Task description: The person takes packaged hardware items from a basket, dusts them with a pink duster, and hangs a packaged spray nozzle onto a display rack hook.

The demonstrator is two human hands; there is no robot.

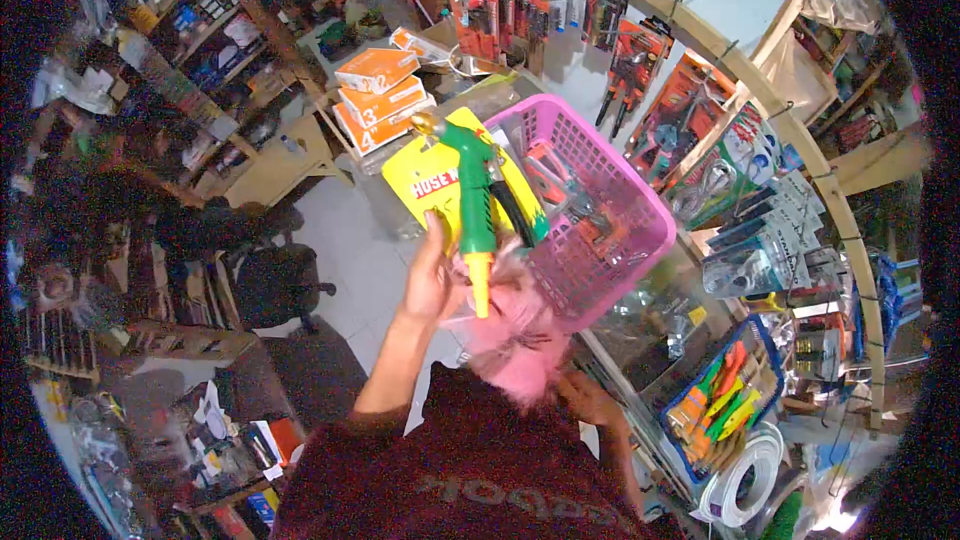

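Note:
My left hand (pixel 430 278) is closed on a green spray nozzle (pixel 478 190) mounted on a yellow card, holding it up near the camera. The nozzle has a brass tip, a black lever and a yellow tapered end. Below it is a fluffy pink duster (pixel 515 340). At the duster's lower right, my right hand (pixel 590 400) is in dim light and appears curled around its end; its fingers are partly hidden. Just beyond both hands, a pink plastic basket (pixel 655 225) holds several packaged tools.
Orange and white boxes (pixel 380 100) are stacked behind the nozzle. Packaged tools (pixel 635 65) hang from a wooden rail (pixel 790 120) on the right. A pouch of colourful-handled tools (pixel 725 395) and a white cable coil (pixel 745 475) are at lower right. A dark chair (pixel 275 285) stands left.

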